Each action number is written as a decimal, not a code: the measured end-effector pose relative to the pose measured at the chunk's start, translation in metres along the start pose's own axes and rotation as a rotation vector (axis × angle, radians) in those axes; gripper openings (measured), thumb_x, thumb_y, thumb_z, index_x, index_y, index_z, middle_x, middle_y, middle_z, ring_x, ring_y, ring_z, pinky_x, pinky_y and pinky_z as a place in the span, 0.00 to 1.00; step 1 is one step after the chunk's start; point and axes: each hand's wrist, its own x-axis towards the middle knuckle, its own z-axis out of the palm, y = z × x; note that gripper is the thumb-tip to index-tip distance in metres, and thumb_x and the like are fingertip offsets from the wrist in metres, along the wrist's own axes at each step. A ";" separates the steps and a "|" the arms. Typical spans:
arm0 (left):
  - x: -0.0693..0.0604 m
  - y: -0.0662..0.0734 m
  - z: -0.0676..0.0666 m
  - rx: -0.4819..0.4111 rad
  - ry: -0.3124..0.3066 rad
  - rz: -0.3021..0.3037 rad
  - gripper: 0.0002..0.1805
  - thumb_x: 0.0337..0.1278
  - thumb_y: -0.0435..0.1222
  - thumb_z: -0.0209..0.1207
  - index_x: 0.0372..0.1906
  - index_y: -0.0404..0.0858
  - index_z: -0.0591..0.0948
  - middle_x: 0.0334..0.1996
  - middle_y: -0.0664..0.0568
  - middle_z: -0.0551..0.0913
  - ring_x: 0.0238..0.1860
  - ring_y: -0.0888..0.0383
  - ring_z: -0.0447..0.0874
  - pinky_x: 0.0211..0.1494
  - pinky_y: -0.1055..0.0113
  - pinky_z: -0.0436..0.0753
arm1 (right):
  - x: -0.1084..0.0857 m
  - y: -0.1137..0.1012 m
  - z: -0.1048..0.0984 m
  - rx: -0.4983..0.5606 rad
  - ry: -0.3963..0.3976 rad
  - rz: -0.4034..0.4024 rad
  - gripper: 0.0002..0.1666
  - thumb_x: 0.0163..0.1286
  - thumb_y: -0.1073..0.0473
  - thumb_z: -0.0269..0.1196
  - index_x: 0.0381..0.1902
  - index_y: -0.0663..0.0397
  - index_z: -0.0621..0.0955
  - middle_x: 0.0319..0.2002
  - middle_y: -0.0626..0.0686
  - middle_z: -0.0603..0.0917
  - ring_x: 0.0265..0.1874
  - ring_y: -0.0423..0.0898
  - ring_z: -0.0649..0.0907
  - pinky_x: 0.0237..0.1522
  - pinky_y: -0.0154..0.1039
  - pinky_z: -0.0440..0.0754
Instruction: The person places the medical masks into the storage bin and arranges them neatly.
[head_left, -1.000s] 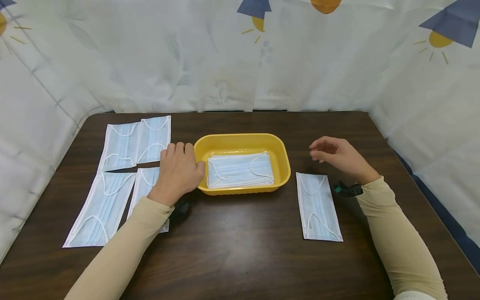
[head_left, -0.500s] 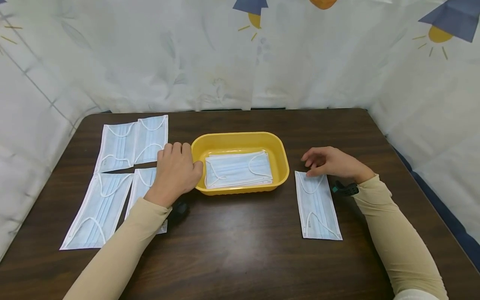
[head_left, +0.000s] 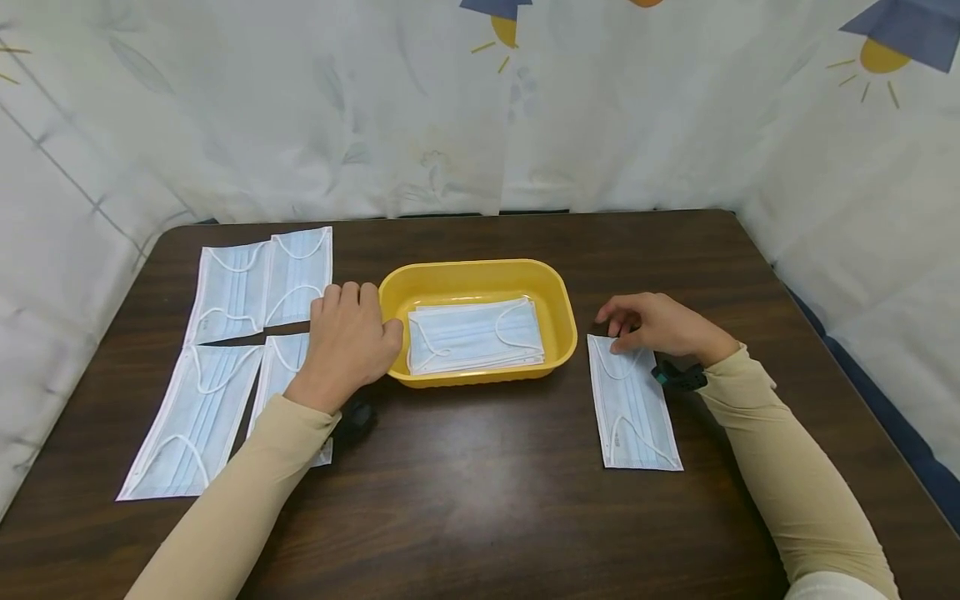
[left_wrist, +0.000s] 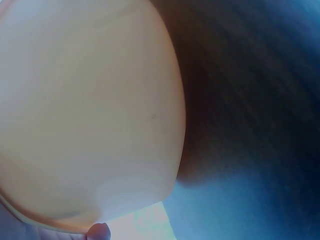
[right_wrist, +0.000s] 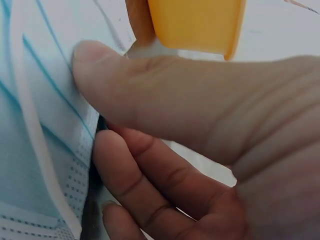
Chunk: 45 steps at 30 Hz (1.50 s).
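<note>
Masks (head_left: 480, 337), pale blue surgical ones with white ear loops, are lying in a stack inside a yellow plastic tray (head_left: 465, 287), covering much of its floor toward six o'clock. At the tray's nine o'clock, the left hand (head_left: 347, 346) is gripping the rim, fingers lying close together and thumb reaching over the edge. Farther toward nine o'clock, four more surgical masks (head_left: 232, 287) are lying in two rows of two, one partly hidden behind the beige sleeve (head_left: 247, 496). A loose surgical mask (head_left: 637, 408) is lying on the brown table (head_left: 480, 517) at the tray's four o'clock. The right hand (head_left: 663, 325) is resting its thumb on that mask's twelve o'clock end, the other fingers curling at the edge; whether they are pinching it cannot be told. A faint grey mark (head_left: 617, 438) is showing near its seven o'clock corner, too small to read.
</note>
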 end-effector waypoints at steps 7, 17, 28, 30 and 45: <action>0.000 0.000 0.000 -0.004 0.018 0.008 0.14 0.58 0.38 0.46 0.33 0.28 0.72 0.28 0.39 0.70 0.36 0.40 0.64 0.39 0.50 0.62 | 0.001 -0.003 0.001 -0.008 -0.008 0.005 0.19 0.63 0.64 0.72 0.52 0.51 0.84 0.38 0.50 0.85 0.38 0.47 0.80 0.36 0.35 0.80; 0.000 -0.001 0.001 -0.010 0.010 0.010 0.14 0.58 0.38 0.46 0.33 0.28 0.72 0.28 0.39 0.69 0.36 0.41 0.64 0.39 0.51 0.61 | 0.000 -0.001 0.001 0.014 -0.064 0.011 0.13 0.67 0.64 0.69 0.49 0.50 0.85 0.37 0.50 0.83 0.37 0.46 0.79 0.36 0.35 0.78; 0.000 -0.001 0.000 -0.007 0.014 0.008 0.13 0.57 0.38 0.46 0.32 0.29 0.71 0.28 0.39 0.69 0.35 0.41 0.63 0.39 0.51 0.60 | -0.001 0.000 -0.002 -0.011 -0.052 0.015 0.15 0.66 0.59 0.72 0.49 0.49 0.84 0.36 0.50 0.82 0.37 0.46 0.79 0.35 0.35 0.77; 0.000 -0.001 0.001 -0.006 0.022 0.012 0.13 0.57 0.38 0.46 0.31 0.29 0.71 0.28 0.40 0.69 0.35 0.41 0.63 0.39 0.51 0.60 | -0.003 0.001 -0.004 -0.038 -0.038 0.010 0.16 0.65 0.57 0.73 0.49 0.49 0.84 0.37 0.49 0.83 0.37 0.46 0.79 0.36 0.35 0.78; 0.000 0.000 0.001 -0.002 0.020 0.009 0.13 0.57 0.38 0.46 0.31 0.29 0.70 0.28 0.40 0.69 0.35 0.41 0.63 0.39 0.52 0.60 | -0.009 0.001 -0.009 -0.084 -0.056 0.036 0.13 0.62 0.61 0.74 0.44 0.51 0.84 0.42 0.51 0.85 0.43 0.48 0.79 0.46 0.43 0.80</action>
